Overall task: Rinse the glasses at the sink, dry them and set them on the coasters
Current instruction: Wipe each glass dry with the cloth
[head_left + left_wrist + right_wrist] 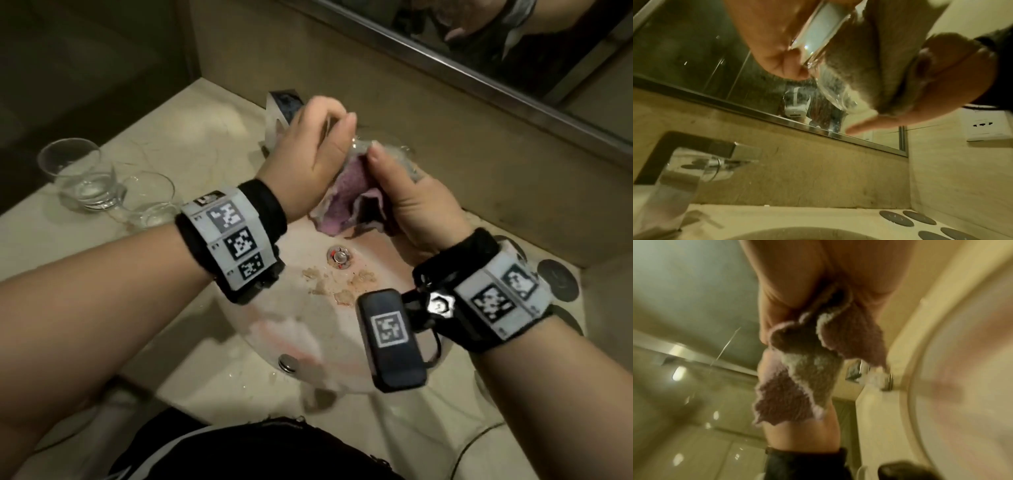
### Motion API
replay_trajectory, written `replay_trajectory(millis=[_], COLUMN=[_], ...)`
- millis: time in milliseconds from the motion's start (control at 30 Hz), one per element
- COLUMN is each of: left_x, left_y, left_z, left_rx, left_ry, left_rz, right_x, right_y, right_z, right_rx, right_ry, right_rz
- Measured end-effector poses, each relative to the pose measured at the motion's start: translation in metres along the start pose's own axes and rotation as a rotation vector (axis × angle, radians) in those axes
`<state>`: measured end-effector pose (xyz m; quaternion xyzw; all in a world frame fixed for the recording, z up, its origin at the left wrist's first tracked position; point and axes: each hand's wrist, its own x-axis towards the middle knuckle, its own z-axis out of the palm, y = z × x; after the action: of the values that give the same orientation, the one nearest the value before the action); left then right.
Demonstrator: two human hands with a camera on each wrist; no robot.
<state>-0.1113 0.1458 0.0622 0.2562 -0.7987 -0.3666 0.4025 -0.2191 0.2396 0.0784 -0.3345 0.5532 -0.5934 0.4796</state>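
I stand at a pale, veined marble counter point(164, 137) with a round white basin point(291, 329) sunk into it; a metal drain plug point(339, 257) sits at its bottom with bits of brownish residue point(342, 284) near it. A beige stone wall runs along the far side, carrying a dark mirror in a metal frame point(764, 113), and a second wall with a white socket plate point(986, 125) closes the right side. A square chrome tap point(694, 164) stands on the far left rim of the basin.

Above the far part of the basin, my left hand point(308, 150) curls its fingers round a clear drinking glass point(818, 42), which lies tilted between both hands. My right hand point(407, 198) holds a fuzzy pink cloth with a pale edge point(346, 195), bunched against the glass, with the thumb pressing it to the rim; the loose end of the cloth hangs towards the drain.

Two more clear glasses, a tumbler point(78, 171) and one just beside it to the right point(150, 198), stand on the counter at the left, near its dark outer edge. Round dark grey coasters point(918, 217) lie in a group on the counter's right, far corner, close to both walls. The near rim of the basin sits close to my body, and the counter between tap and coasters is bare along the far wall.
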Motion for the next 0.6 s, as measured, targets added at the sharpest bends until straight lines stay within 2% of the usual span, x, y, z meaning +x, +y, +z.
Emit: replay_trajectory(millis=[33, 67, 133, 167, 233, 267, 333, 367, 433, 500, 600], left_x=[0.003, 0.005, 0.008, 0.009, 0.009, 0.008, 0.010, 0.011, 0.012, 0.012, 0.011], left_y=[-0.003, -0.006, -0.010, -0.011, -0.010, -0.008, -0.002, 0.000, -0.003, -0.002, 0.001], left_z=[-0.001, -0.002, 0.001, 0.002, 0.001, -0.001, -0.008, -0.011, -0.009, -0.006, -0.002], left_rx=[0.008, -0.023, -0.187, -0.294, -0.520, -0.639, -0.788, -0.818, -0.801, -0.790, -0.845], left_ry=[-0.020, -0.055, -0.099, -0.131, -0.315, -0.409, -0.479, -0.488, -0.511, -0.476, -0.329], left_rz=[0.076, 0.074, -0.129, -0.276, -0.534, -0.620, -0.738, -0.783, -0.812, -0.807, -0.814], right_x=[0.001, 0.002, 0.001, 0.000, 0.000, 0.000, 0.002, 0.002, 0.003, 0.004, 0.005], right_y=[-0.001, -0.002, -0.007, -0.011, -0.021, -0.025, -0.028, -0.029, -0.027, -0.025, -0.022], right_z=[0.001, 0.001, 0.000, -0.002, -0.009, -0.013, -0.018, -0.020, -0.025, -0.025, -0.023], right_rx=[0.071, 0.060, -0.085, -0.207, -0.552, -0.773, -1.162, -1.280, -1.363, -1.375, -1.335], right_ry=[-0.011, -0.010, 0.024, 0.051, 0.067, 0.024, -0.084, -0.128, -0.190, -0.175, -0.130], right_rz=[0.036, 0.032, -0.014, -0.070, -0.259, -0.351, -0.511, -0.629, -0.802, -0.877, -0.909])
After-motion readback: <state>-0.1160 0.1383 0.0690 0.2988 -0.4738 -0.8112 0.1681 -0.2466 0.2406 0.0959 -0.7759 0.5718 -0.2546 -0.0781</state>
